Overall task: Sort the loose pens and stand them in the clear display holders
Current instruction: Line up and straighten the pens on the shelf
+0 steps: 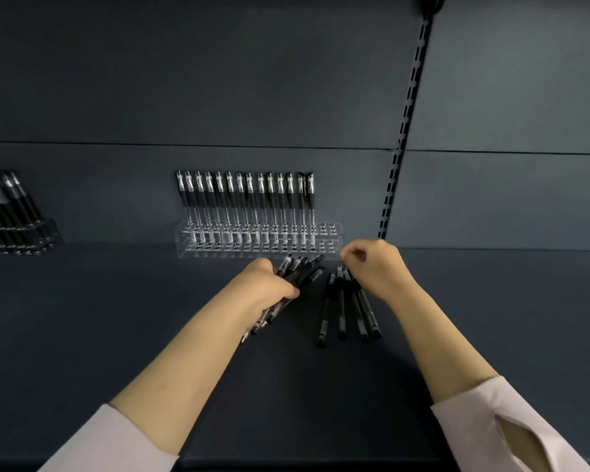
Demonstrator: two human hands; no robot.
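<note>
Head view. I saw both forearms reaching forward over the dark shelf (116, 318), pale sleeves (109, 441) pushed back toward the elbows. The left hand (268, 284) lay knuckles up, its fingers wrapped round a bundle of pens (298, 267). The capped ends fanned out ahead of the knuckles, and the other ends trailed back under the wrist. The right hand (375, 264) hung just right of it, clenched, thumb against the curled fingers, with no pen visible in it. It hovered over the far tips of the loose pens (341, 311), which lay on the shelf roughly side by side, between the two forearms.

The clear holder (334, 240) stood at the back of the shelf against the back panel (218, 80), just beyond both hands. A row of standing pens (249, 195) filled its rear holes, upright; the holes at its right end and along the front row stood open. A second holder (48, 233), also stocked with pens (11, 199), sat well apart at the left edge of the view.

A slotted upright (407, 107) bounded the back panel on the right, ending just behind the right hand. Open shelf surface extended to the left of the left forearm and to the right of the right one, up to the shelf's front edge.
</note>
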